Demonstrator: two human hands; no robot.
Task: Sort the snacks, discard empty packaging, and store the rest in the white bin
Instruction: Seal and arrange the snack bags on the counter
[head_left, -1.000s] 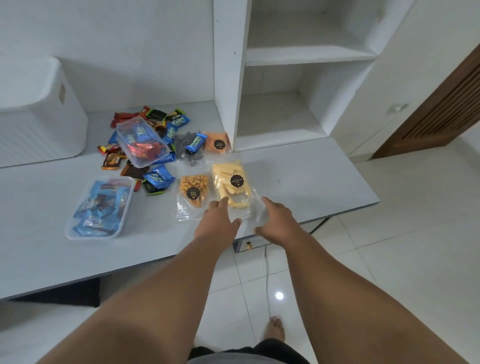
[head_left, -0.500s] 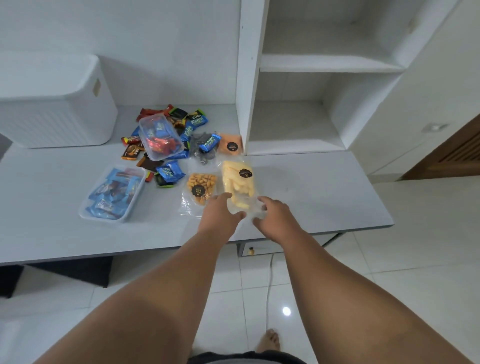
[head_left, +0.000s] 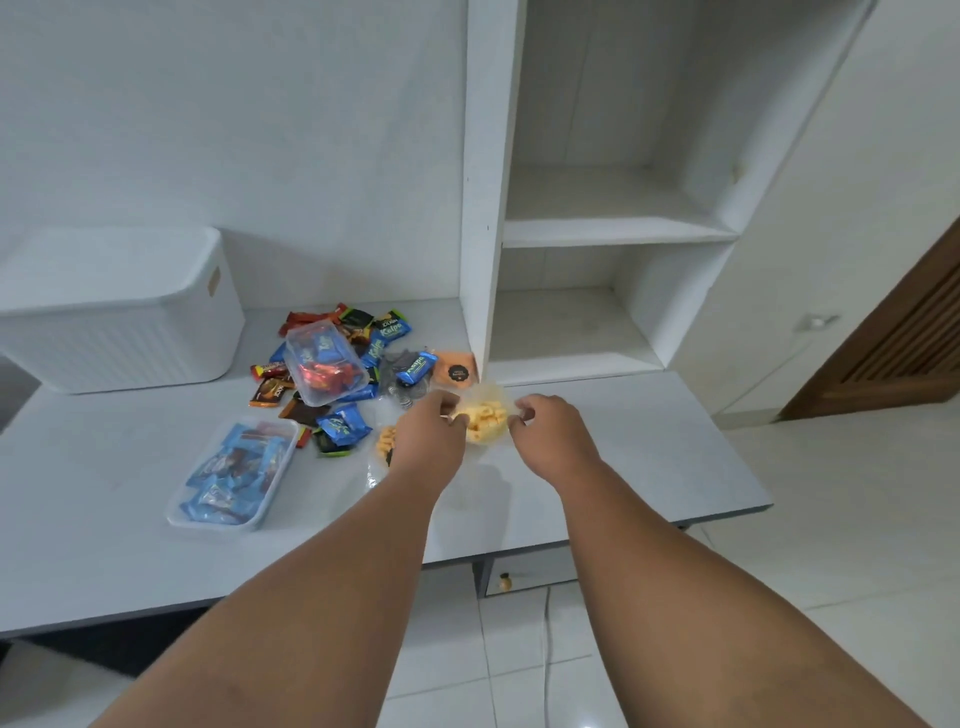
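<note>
Centre of frame: the left hand (head_left: 430, 432) and right hand (head_left: 546, 432) each pinch one side edge of a clear plastic bag of pale yellow snack pieces (head_left: 485, 422), holding it between them above the grey tabletop (head_left: 623, 457). Left of the hands lie a heap of loose coloured snack wrappers (head_left: 343, 426), an open clear tub of mixed sweets (head_left: 322, 364) and a clear rectangular tub of blue-wrapped snacks (head_left: 231, 478). The white ribbed plastic bin (head_left: 119, 322) stands on the tabletop at the left edge, well apart from the bag.

one white bin (head_left: 119, 312), two clear tubs (head_left: 228, 473) and three snack pouches (head_left: 483, 415) are counted; the heaped loose wrappers (head_left: 340, 426) are left uncounted, being partly covered.
</note>
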